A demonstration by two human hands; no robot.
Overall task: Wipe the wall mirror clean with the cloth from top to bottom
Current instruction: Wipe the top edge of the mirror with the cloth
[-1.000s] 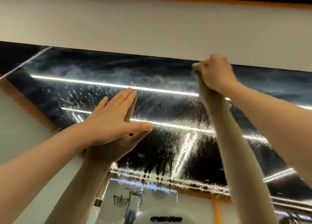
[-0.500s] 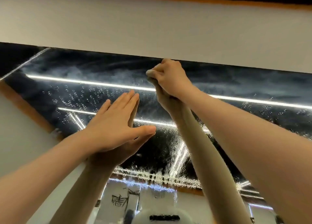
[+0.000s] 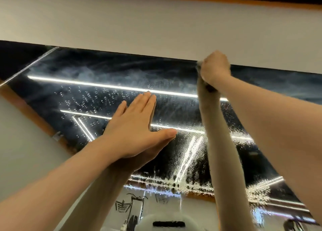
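The wall mirror point(image 3: 104, 70) fills the middle of the view, wet with droplets and hazy smears and reflecting ceiling light strips. My left hand point(image 3: 132, 129) lies flat on the glass with straight fingers, and its reflection touches it from below. My right hand point(image 3: 215, 68) is a fist at the mirror's top edge, pressed to the glass. It grips the cloth point(image 3: 199, 63), of which only a small pale bit shows at the fist's left side.
A white wall band point(image 3: 156, 27) runs above the mirror, with an orange trim point(image 3: 244, 1) higher up. A seam point(image 3: 29, 67) crosses the mirror's left part. Thick droplets and runs point(image 3: 190, 183) gather low on the glass.
My right hand swept left along the mirror's top edge, then back to the right. My left hand stayed flat on the glass.
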